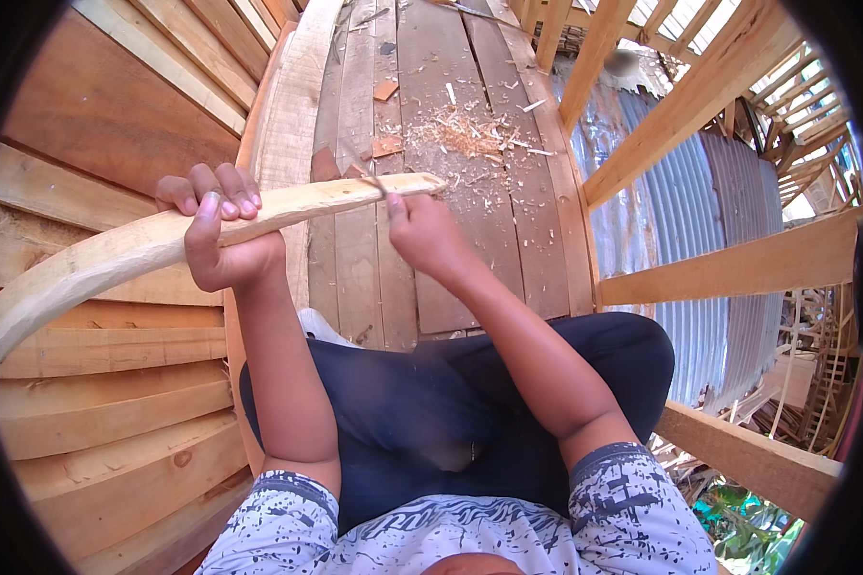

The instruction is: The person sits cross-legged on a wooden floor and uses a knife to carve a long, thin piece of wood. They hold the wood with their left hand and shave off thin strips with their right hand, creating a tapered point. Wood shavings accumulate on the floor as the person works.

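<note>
A long, pale wooden pole [321, 197] runs from the left rim across in front of me, its narrower end pointing right. My left hand [221, 225] grips it near the middle, fingers over the top and thumb on the near side. My right hand [424, 228] is closed around the handle of a knife [374, 177], whose thin blade lies across the pole close to its right end. The handle is mostly hidden in my fist, and the blade is slightly blurred.
Wood shavings [470, 132] and small reddish wood pieces [386, 146] lie on the plank floor [355, 287] ahead. A stacked-board wall [115, 412] rises on the left. On the right are a timber railing [729, 268] and corrugated metal sheets [686, 201]. My crossed legs [585, 350] are below.
</note>
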Available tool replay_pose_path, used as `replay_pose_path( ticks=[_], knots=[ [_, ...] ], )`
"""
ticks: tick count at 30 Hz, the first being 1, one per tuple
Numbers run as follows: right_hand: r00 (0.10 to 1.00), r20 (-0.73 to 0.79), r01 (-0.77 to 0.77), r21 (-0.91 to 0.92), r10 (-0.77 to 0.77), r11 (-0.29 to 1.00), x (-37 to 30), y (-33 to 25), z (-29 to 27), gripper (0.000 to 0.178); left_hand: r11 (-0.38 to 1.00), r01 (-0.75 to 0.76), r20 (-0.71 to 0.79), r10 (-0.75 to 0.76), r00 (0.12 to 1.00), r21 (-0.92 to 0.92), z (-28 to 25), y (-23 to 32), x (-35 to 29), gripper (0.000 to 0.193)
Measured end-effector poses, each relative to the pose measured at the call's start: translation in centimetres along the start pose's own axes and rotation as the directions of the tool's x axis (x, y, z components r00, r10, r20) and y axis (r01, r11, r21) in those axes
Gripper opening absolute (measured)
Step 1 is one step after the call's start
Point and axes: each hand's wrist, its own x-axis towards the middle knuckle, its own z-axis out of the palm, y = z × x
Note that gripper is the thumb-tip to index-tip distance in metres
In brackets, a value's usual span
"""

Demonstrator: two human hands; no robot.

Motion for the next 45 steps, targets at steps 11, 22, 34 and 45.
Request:
replay_pose_path(
  ticks=[11,22,34,45],
  knots=[
    [0.989,0.002,-0.15,-0.093,0.151,0.984,1.0,2.2,-0.3,0.055,1.0,0.018,-0.006,-0.018,1.0,0.015,-0.2,0.0,-0.1,0.015],
    [0.989,-0.015,-0.149,-0.049,0.149,0.988,1.1,2.4,0.0,0.052,0.998,0.019,0.003,-0.02,1.0,0.059,-0.3,0.2,-0.1,0.014],
    [0.98,0.103,-0.168,-0.034,0.171,0.985,1.0,0.4,-1.2,0.052,0.989,0.015,-0.14,0.006,0.99,0.15,0.3,0.2,-0.2,0.014],
    [0.985,0.032,-0.168,0.0,0.168,0.986,1.9,3.2,-0.2,0.054,0.982,0.039,-0.253,0.009,0.968,0.183,1.2,-0.1,-0.3,0.017]
  ],
)
